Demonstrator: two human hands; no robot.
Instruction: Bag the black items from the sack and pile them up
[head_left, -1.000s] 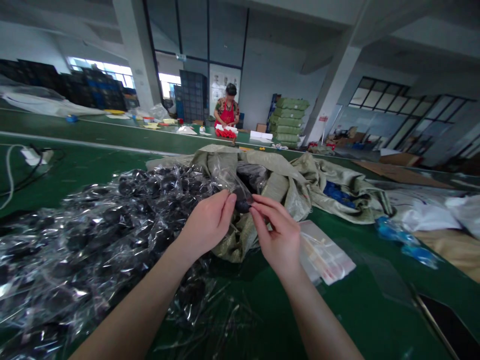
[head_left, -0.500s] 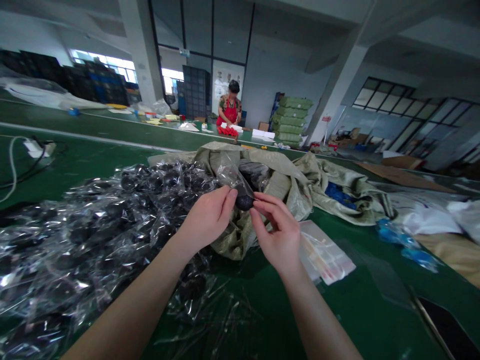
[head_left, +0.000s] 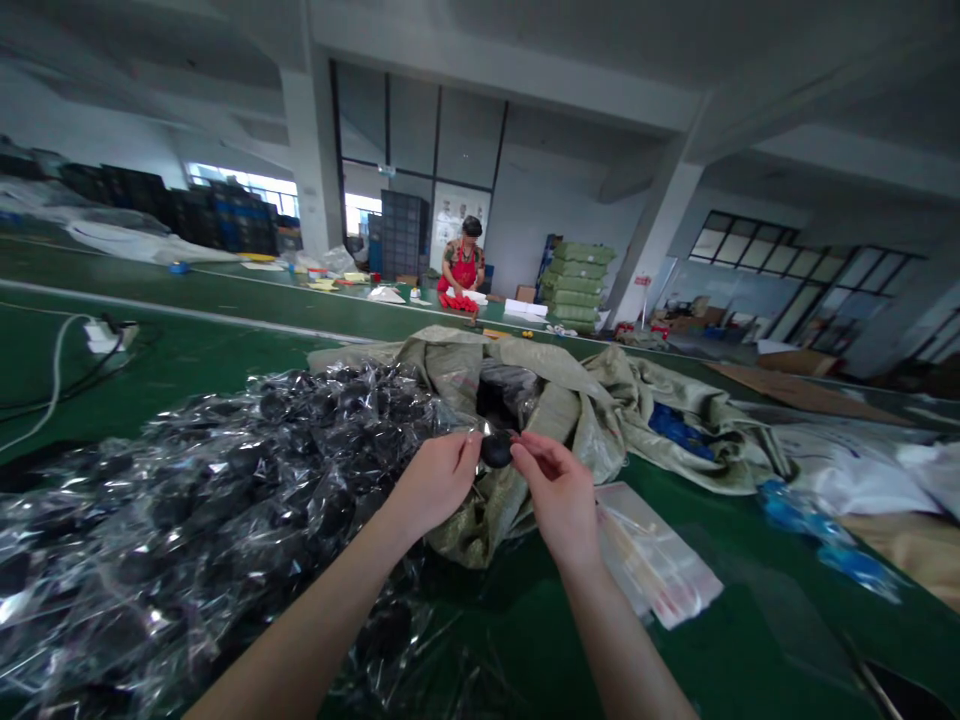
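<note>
Between my two hands, above the mouth of a woven sack [head_left: 574, 385], is a black round piece [head_left: 496, 451] in a clear plastic bag. My left hand [head_left: 442, 478] is closed, its thumb and fingers pinching the bag at the piece's left side. On the right side, my right hand [head_left: 556, 490] pinches the bag edge close to the piece with thumb and fingertips. A large heap of bagged black pieces [head_left: 247, 465] lies to the left of my hands. Dark plastic-wrapped contents show inside the sack.
Flat clear bags [head_left: 660, 560] lie right of my right forearm. A second sack [head_left: 720, 465] holds something blue, with blue plastic packets [head_left: 825, 540] beside it. A power strip [head_left: 109, 335] sits at far left. Across the green table a person in a red apron [head_left: 463, 268] works.
My view has tilted up, so the table sits lower in the picture. The bag's clear upper part, upright before, is now lower and less visible. Both hands still pinch it.
</note>
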